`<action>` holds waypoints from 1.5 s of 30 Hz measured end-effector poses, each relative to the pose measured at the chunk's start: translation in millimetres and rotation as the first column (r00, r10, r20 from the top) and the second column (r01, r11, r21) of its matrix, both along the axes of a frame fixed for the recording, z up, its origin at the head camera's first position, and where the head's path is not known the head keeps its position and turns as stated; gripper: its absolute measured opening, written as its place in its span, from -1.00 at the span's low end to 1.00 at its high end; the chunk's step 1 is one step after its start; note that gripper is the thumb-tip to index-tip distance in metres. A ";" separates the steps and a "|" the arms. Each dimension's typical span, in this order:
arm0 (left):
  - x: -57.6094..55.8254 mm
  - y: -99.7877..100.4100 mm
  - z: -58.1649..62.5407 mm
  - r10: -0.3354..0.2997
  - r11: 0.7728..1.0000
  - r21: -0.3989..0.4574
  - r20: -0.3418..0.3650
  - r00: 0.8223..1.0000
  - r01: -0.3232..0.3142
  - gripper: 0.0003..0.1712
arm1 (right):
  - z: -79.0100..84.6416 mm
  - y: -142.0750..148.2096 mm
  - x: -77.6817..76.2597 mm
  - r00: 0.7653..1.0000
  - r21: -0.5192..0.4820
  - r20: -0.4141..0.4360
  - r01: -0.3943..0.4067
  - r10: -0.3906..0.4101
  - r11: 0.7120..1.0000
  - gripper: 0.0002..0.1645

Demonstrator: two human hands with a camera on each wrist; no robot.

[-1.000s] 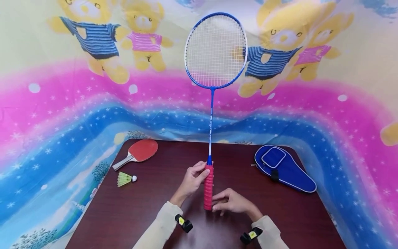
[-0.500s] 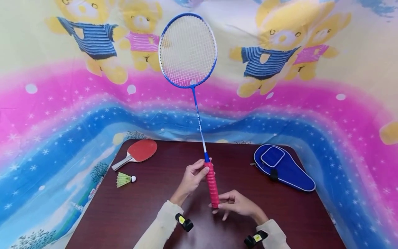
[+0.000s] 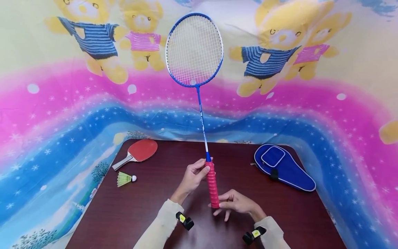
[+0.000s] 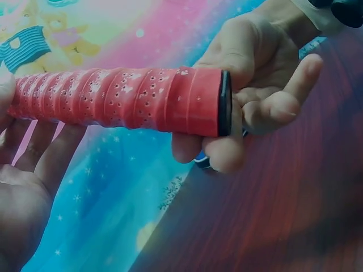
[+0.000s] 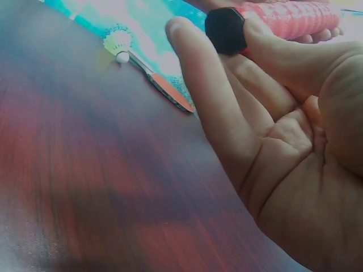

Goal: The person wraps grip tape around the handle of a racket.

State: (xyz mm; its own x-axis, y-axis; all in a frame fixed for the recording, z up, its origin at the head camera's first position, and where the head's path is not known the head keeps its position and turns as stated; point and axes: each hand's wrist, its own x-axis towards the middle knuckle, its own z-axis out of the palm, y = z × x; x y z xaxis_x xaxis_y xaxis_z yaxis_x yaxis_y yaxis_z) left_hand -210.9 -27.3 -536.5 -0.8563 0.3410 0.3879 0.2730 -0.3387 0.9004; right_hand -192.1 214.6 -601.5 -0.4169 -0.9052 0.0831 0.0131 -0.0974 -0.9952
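Note:
A blue-and-white badminton racket (image 3: 202, 117) stands nearly upright over the table, its strung head tilted a little to the left. My left hand (image 3: 193, 176) grips the top of its red wrapped handle (image 4: 125, 99), thumb in front and fingers behind. At the handle's bottom end, my right hand (image 3: 237, 203) pinches it between thumb and fingers. The other fingers of that hand spread away below the butt. In the right wrist view the black butt cap (image 5: 225, 31) shows beside the right thumb.
On the table's left lie a red table tennis paddle (image 3: 143, 150) and a yellow-green shuttlecock (image 3: 125, 179). A blue paddle case (image 3: 287, 171) lies at the right. A printed cloth (image 3: 149, 100) with bears hangs around the dark wooden table (image 3: 124, 214).
The racket's head has swung left, then slightly back to the right. The handle's lower end has shifted right along with my right hand. My left hand has barely moved.

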 end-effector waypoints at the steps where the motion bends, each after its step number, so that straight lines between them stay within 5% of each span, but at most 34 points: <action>1: -0.6 -0.4 -0.1 0.000 1.000 -0.008 -0.003 1.000 0.000 -0.43 | -0.4 0.4 -0.2 1.000 0.004 0.022 -0.004 0.004 1.000 -0.53; 6: -4.1 -0.8 -1.4 0.000 1.000 -0.009 -0.009 1.000 0.000 -0.49 | 0.0 2.1 -0.4 0.997 -0.001 0.076 0.001 -0.001 1.000 -0.51; 13: -6.9 -1.1 -4.6 0.017 1.000 -0.006 -0.002 1.000 -0.017 -0.48 | 6.1 -7.4 6.6 0.986 0.023 -0.074 0.155 -0.153 0.988 -0.59; 21: -7.0 -1.3 -8.6 0.051 0.998 -0.038 0.003 0.999 -0.051 -0.47 | 8.2 -15.0 13.0 0.956 0.120 -0.117 0.283 -0.269 0.952 -0.63; 28: -10.5 -4.6 1.7 0.022 0.999 -0.028 0.016 1.000 -0.022 -0.32 | -0.1 -8.7 13.6 0.968 0.069 -0.098 0.240 -0.233 0.968 -0.58; 38: -25.0 -13.3 24.4 0.238 0.971 -0.009 0.064 0.969 -0.238 -0.50 | -17.0 6.1 24.0 0.986 0.013 -0.068 0.153 -0.151 0.988 -0.54; 45: -36.5 -22.5 37.2 0.292 0.952 0.071 0.061 0.954 -0.296 -0.43 | -22.5 19.8 27.3 0.990 0.015 -0.065 0.130 -0.128 0.991 -0.55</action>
